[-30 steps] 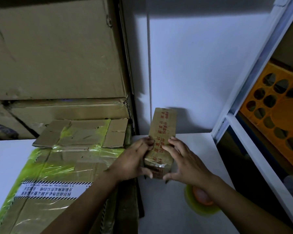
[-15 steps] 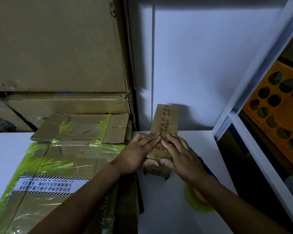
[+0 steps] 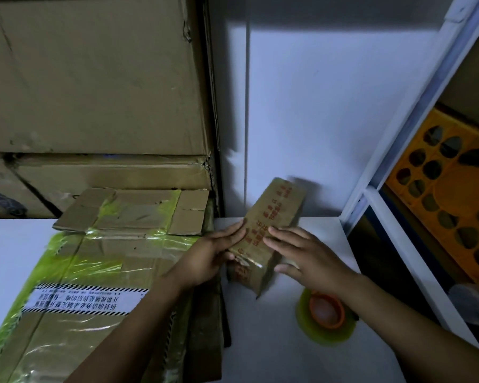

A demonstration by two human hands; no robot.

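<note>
Head view: left hand [image 3: 208,255] and right hand [image 3: 311,258] press flat fingers on a long brown cardboard box [image 3: 274,211].

White wall [image 3: 329,120] on the far side, plain, with one vertical seam; the light is dim, with a shadow band across the top of the wall. White table [image 3: 266,349] runs from the near edge to the wall. Far left, stacked cartons [image 3: 94,78] rise beside the wall. On the right, a white shelf frame [image 3: 422,106] holds an orange crate [image 3: 451,189] with round holes.
</note>
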